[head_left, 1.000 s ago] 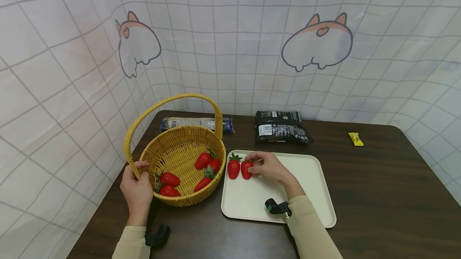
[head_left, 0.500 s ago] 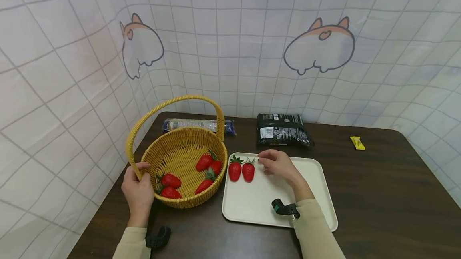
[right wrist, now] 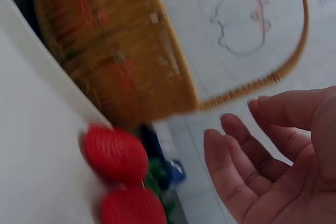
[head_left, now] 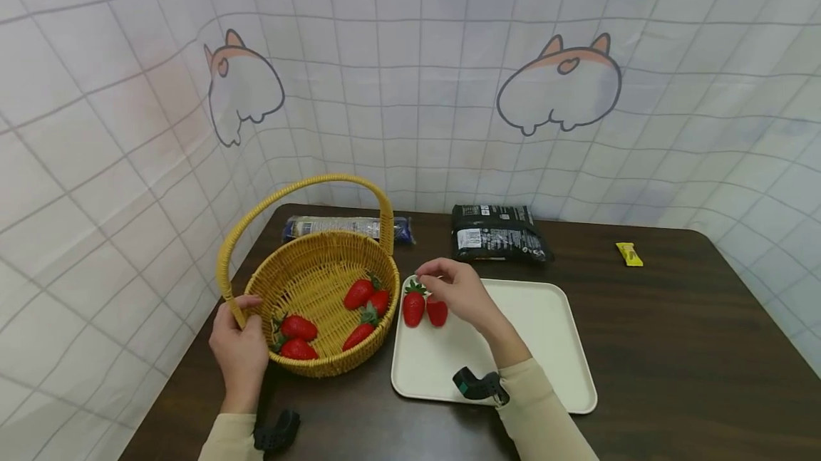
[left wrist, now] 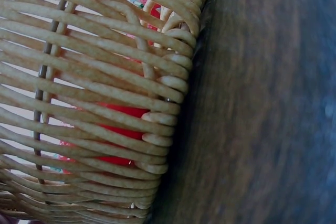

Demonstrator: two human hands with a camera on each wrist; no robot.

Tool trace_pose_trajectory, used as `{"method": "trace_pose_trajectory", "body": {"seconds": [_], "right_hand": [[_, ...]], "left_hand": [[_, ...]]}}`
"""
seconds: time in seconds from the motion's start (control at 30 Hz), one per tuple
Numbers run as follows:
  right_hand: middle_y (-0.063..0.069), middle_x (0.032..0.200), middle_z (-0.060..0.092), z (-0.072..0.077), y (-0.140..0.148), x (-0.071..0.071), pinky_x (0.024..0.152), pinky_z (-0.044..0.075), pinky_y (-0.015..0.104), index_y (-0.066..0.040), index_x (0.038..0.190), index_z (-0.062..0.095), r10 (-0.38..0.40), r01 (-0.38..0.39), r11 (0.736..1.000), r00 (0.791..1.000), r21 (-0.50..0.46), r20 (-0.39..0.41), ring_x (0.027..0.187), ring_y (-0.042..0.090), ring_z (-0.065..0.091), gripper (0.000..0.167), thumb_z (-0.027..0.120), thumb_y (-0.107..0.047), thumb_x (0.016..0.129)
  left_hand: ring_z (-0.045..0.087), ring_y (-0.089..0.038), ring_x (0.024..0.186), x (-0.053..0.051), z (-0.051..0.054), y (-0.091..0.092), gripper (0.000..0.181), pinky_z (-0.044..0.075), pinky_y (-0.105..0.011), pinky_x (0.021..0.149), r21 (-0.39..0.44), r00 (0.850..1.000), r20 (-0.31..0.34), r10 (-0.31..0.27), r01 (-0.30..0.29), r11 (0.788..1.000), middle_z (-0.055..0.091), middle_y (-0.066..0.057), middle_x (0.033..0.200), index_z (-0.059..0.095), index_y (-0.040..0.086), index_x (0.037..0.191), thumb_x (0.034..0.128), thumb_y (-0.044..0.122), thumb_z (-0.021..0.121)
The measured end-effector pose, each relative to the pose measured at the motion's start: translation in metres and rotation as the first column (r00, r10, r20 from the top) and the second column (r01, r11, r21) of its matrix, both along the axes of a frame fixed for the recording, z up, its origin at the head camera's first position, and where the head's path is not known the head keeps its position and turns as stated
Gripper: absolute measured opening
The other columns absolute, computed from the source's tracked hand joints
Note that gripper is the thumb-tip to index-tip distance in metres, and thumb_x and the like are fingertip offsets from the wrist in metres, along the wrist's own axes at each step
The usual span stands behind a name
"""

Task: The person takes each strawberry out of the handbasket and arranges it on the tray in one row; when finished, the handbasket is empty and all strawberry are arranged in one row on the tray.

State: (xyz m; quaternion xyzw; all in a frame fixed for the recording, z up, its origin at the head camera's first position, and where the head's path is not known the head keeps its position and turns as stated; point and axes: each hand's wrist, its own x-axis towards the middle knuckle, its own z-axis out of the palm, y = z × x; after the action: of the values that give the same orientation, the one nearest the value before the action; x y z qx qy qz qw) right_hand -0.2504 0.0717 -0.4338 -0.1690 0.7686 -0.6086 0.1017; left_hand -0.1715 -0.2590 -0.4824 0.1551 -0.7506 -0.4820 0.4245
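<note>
The right hand (head_left: 458, 293) has moved leftward, empty, fingers loosely bent above two strawberries (head_left: 413, 310); left hand (head_left: 239, 347) grips the basket (head_left: 330, 366).

The basket (head_left: 333, 367) is woven from wicker-like strands, ribbed and uneven, with a faint sheen; its handle (head_left: 333, 178) is bound in tight coils. The strawberries (head_left: 413, 310) look like smooth plastic with a soft gloss. The tray (head_left: 545, 318) seems smooth, satin plastic. The table (head_left: 673, 340) shows wood grain, shinier on the near side. The far black packet (head_left: 500, 241) is glossy film; the curtain (head_left: 398, 90), creased cloth; the sleeves (head_left: 232, 438), matt fabric.
</note>
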Motion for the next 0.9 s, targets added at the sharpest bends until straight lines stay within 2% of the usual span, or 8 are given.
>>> {"method": "trace_pose_trajectory", "body": {"seconds": [0.17,0.27,0.37,0.47,0.57,0.73,0.8,0.9], "right_hand": [[0.022,0.116,0.064,0.002,-0.031,0.012,0.087,0.053,0.044,-0.001,0.115,0.065,0.148,-0.148,0.980,0.989,-0.131,-0.007,0.099,0.038,0.065,0.024,0.062,-0.014,0.095],[0.026,0.119,0.062,0.001,-0.047,0.015,0.090,0.051,0.047,0.001,0.119,0.063,0.241,-0.235,0.945,0.971,-0.228,-0.004,0.100,0.038,0.065,0.027,0.062,-0.010,0.094],[0.026,0.120,0.062,0.001,-0.064,0.015,0.091,0.050,0.048,0.002,0.121,0.062,0.306,-0.301,0.919,0.952,-0.255,-0.019,0.101,0.033,0.066,0.028,0.062,-0.007,0.094],[0.023,0.120,0.063,0.003,-0.082,0.011,0.091,0.051,0.044,0.000,0.121,0.062,0.356,-0.355,0.908,0.934,-0.221,-0.040,0.102,0.024,0.067,0.029,0.063,-0.007,0.093],[0.019,0.120,0.064,0.004,-0.097,0.007,0.088,0.052,0.033,-0.003,0.120,0.064,0.393,-0.398,0.905,0.917,-0.150,-0.059,0.102,0.014,0.066,0.029,0.065,-0.010,0.092],[0.013,0.118,0.067,0.003,-0.116,-0.002,0.084,0.052,0.028,-0.004,0.120,0.065,0.452,-0.453,0.889,0.891,-0.066,-0.040,0.099,0.010,0.065,0.030,0.066,-0.011,0.091],[0.011,0.118,0.067,0.003,-0.120,-0.005,0.084,0.052,0.027,-0.003,0.121,0.065,0.483,-0.483,0.875,0.876,-0.041,-0.015,0.100,0.009,0.064,0.031,0.067,-0.010,0.090],[0.011,0.120,0.067,0.003,-0.127,-0.009,0.084,0.052,0.027,-0.004,0.122,0.065,0.548,-0.548,0.836,0.836,-0.007,0.024,0.103,0.009,0.063,0.033,0.067,-0.011,0.090]], "left_hand": [[0.053,-0.011,0.092,0.002,0.001,-0.001,0.026,0.034,-0.019,0.080,0.003,1.000,0.005,0.002,-0.002,1.000,0.064,-0.011,0.097,0.069,-0.002,0.095,0.0815,-0.014,0.050],[0.053,-0.008,0.092,0.003,0.001,-0.001,0.026,0.035,-0.019,0.080,0.014,1.000,0.007,-0.002,0.002,1.000,0.064,-0.010,0.097,0.069,-0.001,0.095,0.0817,-0.013,0.050],[0.053,-0.005,0.092,0.003,0.001,-0.001,0.026,0.035,-0.019,0.081,0.024,1.000,0.004,-0.006,0.006,1.000,0.064,-0.010,0.097,0.069,-0.001,0.095,0.0820,-0.013,0.050],[0.052,-0.003,0.092,0.002,0.000,-0.002,0.026,0.035,-0.019,0.081,0.028,1.000,-0.004,-0.008,0.008,1.000,0.064,-0.010,0.097,0.069,-0.002,0.095,0.0823,-0.014,0.050],[0.052,-0.004,0.092,0.002,0.000,-0.002,0.026,0.035,-0.019,0.081,0.031,1.000,-0.009,-0.011,0.011,0.999,0.064,-0.010,0.097,0.069,-0.002,0.095,0.0823,-0.014,0.050],[0.052,-0.004,0.093,0.001,0.000,-0.001,0.027,0.036,-0.019,0.081,0.032,1.000,-0.009,-0.019,0.019,0.999,0.064,-0.010,0.098,0.068,-0.002,0.097,0.0819,-0.014,0.050],[0.052,-0.003,0.093,0.001,0.000,0.000,0.027,0.036,-0.019,0.081,0.031,1.000,-0.012,-0.020,0.020,0.999,0.064,-0.010,0.098,0.068,-0.002,0.098,0.0816,-0.014,0.050],[0.052,-0.002,0.093,0.001,-0.001,0.000,0.027,0.036,-0.019,0.081,0.024,1.000,-0.019,-0.019,0.020,1.000,0.064,-0.010,0.098,0.068,-0.001,0.097,0.0814,-0.014,0.050]]}}
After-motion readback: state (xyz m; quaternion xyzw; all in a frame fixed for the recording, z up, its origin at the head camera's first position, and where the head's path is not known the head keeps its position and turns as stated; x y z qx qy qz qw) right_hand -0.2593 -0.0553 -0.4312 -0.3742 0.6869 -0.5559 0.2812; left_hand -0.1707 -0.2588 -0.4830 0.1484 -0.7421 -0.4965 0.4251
